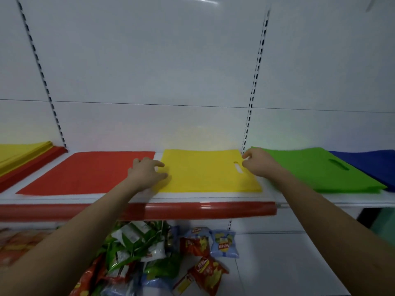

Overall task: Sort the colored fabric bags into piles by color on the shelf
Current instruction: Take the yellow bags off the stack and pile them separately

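The person seems to be settling the yellow bag point(208, 173) flat on the shelf point(136, 199), between the red bag point(85, 173) and the green bag point(316, 169). The left hand point(147, 173) rests on its left edge with fingers loosely spread; the right hand point(259, 162) pinches its right edge near the handle slot. Next probably comes letting go and fetching another bag from the mixed stack point(23, 154) at far left, which the frame cuts off. The blue bag point(372, 165) is also cropped, and how many bags each pile holds cannot be told.
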### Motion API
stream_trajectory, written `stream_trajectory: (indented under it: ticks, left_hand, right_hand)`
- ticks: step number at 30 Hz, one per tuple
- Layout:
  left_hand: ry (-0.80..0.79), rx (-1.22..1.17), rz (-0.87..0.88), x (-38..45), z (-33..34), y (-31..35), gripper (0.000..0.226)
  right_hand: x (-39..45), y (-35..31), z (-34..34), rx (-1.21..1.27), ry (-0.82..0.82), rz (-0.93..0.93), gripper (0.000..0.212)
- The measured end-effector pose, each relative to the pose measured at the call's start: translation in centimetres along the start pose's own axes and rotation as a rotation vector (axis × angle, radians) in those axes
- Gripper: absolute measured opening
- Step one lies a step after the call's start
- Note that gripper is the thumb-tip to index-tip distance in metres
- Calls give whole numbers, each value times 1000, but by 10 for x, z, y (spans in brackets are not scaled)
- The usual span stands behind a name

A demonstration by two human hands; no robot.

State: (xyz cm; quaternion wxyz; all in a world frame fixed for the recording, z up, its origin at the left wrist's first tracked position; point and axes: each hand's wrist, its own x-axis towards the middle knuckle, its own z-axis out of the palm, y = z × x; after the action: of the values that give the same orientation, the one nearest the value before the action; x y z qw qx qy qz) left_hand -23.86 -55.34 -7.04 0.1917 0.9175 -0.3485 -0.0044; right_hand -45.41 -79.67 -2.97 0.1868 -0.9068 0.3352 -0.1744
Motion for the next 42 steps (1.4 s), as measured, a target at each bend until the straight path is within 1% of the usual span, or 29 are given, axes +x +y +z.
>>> stream_trajectory:
  ticks: [3,5,8,13,16,18,22,28,31,33,36,42]
  left_hand:
    - [7,6,-20,-7,-5,-1,44]
    - [16,14,-29,-12,-9,-6,42]
    - [71,19,-51,-26,-20,-14,35]
    - [242,-38,-100,-67,-37,-40,23]
    - [287,-36,-158,-93,-48,-59,19]
    - [305,-16,-208,-114,-59,-79,19]
    - [338,28,-325,-158,-93,-124,20]
    - [377,38,-424,-223,-154,-192,25]
    - [377,51,-453,-257,-181,-232,26]
    - [373,51,-471,-281,-196,-262,27]
    - [382,45,-493,-313,-217,-303,27]
    - [378,48,-513,-351,-243,-379,26]
  right_hand:
    - [1,-18,-2,86,-9,-47,25]
    - [1,-29,1,132,-19,-94,21]
    - [-2,-50,15,184,-44,-166,21]
    - [-14,-99,57,304,-118,-306,21]
    - [-24,-137,83,385,-148,-368,22]
    - [-35,-169,99,407,-186,-422,28]
    - [-63,-242,115,374,-257,-560,40]
    - [-117,-346,129,316,-371,-723,38]
    - [-147,-396,142,276,-470,-783,34]
    - [-167,-429,154,249,-516,-819,35]
    - [-190,-476,177,235,-513,-850,35]
    - [-222,-544,216,197,-509,-814,32]
